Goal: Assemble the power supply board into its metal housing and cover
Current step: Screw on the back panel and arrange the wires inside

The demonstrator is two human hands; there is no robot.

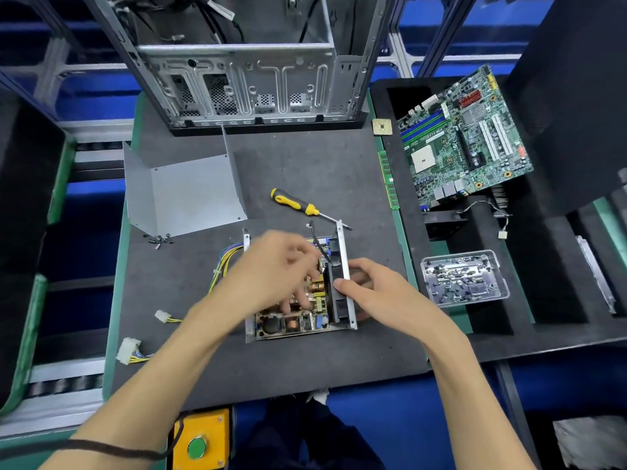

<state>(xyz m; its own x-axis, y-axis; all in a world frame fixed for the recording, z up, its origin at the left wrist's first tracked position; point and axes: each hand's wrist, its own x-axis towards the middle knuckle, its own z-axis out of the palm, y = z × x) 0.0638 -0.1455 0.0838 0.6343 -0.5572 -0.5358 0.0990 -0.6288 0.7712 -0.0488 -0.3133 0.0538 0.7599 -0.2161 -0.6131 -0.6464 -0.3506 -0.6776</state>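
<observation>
Grey mat point(305, 164) under metal housing point(346, 266)

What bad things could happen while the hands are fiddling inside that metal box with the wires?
1. The left hand reaches down among the parts of the brown power supply board; fingers might bend a component.
2. The thin black cable crosses the grey metal housing that the right hand grips; it could get pinched.
3. The small dark screws lie loose beside the folded grey metal cover and might roll away.
</observation>
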